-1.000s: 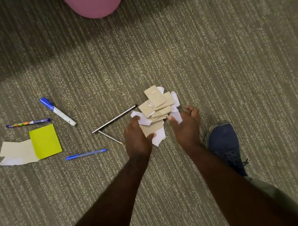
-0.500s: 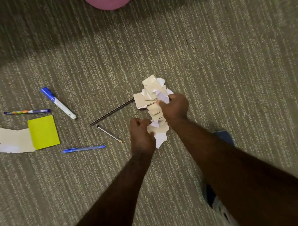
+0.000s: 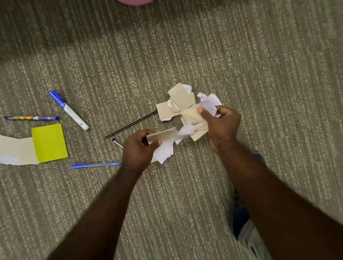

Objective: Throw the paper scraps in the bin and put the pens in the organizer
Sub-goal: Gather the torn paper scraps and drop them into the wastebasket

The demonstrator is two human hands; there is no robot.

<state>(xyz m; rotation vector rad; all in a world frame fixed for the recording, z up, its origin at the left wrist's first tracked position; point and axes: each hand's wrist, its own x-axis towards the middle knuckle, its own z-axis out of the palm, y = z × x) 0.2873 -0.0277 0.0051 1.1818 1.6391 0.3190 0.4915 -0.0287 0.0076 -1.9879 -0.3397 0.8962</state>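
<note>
- Hands: two. The left hand [image 3: 138,148] grips a bunch of tan and white paper scraps [image 3: 182,111], fingers curled around them. The right hand [image 3: 221,124] pinches more of the same scraps, thumb on top.
- Further scraps lie on the carpet [image 3: 259,74] just beyond both hands.
- Writing tools on the carpet: five.
  - blue-capped marker [image 3: 68,110]
  - patterned pen [image 3: 31,118]
  - blue pen [image 3: 95,164]
  - dark pencil [image 3: 130,122], its far end under the scraps
  - short pencil [image 3: 117,142], partly hidden by the left hand
- Left edge: one yellow sheet [image 3: 49,142] overlapping one cream sheet [image 3: 16,153].
- Top edge: one pink object [image 3: 136,1], mostly cropped.
</note>
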